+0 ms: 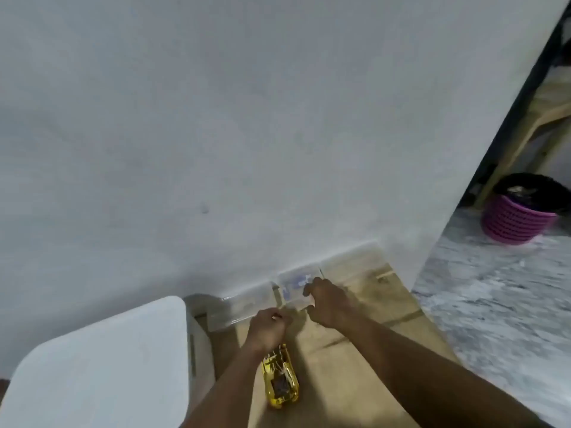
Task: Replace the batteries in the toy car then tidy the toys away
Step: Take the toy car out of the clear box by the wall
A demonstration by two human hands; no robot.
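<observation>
The toy car (pixel 280 379) lies upside down on the table (pixel 355 359), nearer you than both hands. Your left hand (pixel 268 329) is curled; contents indiscernible. Your right hand (pixel 327 299), fingers spread, reaches the clear box (pixel 298 287). Likely step: fetching batteries. Next, grasp one cleanly.

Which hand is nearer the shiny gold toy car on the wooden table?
Left. The left hand hovers just beyond the shiny gold toy car's far end; the right hand is further off, at the clear plastic box by the wall.
</observation>
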